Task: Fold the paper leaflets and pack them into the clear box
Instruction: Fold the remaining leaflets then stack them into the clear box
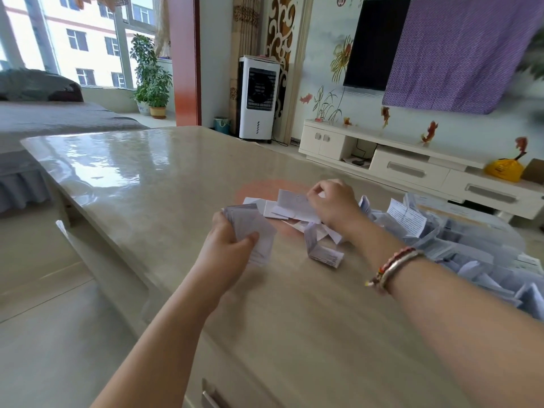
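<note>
Head view looks down over a glossy beige tabletop with both bare forearms reaching forward. At the right edge sits the clear box, its walls hard to trace through blur; it is heaped with folded paper leaflets that spill past its rim toward the near right corner. How full the box is below the heap cannot be told.

Left hand is curled round a stack of folded leaflets, thumb across the front and fingers behind, holding it just above the tabletop. Right hand is farther out, its fingers bent and pinching the top edge of a white leaflet that lies on a small loose pile of sheets. A beaded bracelet circles the right wrist. Just in front of that pile, a half-unfolded strip of printed paper stands in zigzag creases on the tabletop, between the two hands and near the box.

Beyond the tabletop stand a white air cooler, potted plants by the window, a low white cabinet carrying a yellow bag, and a dark screen partly draped by a purple cloth. A grey bed lies at the left.
</note>
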Action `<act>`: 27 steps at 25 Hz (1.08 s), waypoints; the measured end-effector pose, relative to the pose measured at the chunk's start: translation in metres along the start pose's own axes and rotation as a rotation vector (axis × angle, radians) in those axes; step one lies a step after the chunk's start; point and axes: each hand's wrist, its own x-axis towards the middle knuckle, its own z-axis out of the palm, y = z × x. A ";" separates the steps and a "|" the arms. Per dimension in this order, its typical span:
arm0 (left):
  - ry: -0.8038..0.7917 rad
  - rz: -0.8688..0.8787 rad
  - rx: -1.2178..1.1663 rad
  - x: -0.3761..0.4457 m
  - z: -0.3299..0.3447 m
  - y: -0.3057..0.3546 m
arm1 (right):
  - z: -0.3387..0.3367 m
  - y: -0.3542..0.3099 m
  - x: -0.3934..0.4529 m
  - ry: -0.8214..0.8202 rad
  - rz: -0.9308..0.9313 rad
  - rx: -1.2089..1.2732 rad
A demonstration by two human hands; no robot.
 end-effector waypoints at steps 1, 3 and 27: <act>0.017 -0.039 -0.074 0.004 -0.003 0.000 | 0.001 0.008 0.013 -0.050 0.037 -0.110; 0.035 -0.087 -0.136 0.010 -0.006 -0.002 | 0.006 0.017 0.028 -0.240 0.049 -0.300; -0.330 -0.159 -0.288 -0.021 0.004 0.020 | -0.054 -0.032 -0.107 -0.286 -0.458 0.410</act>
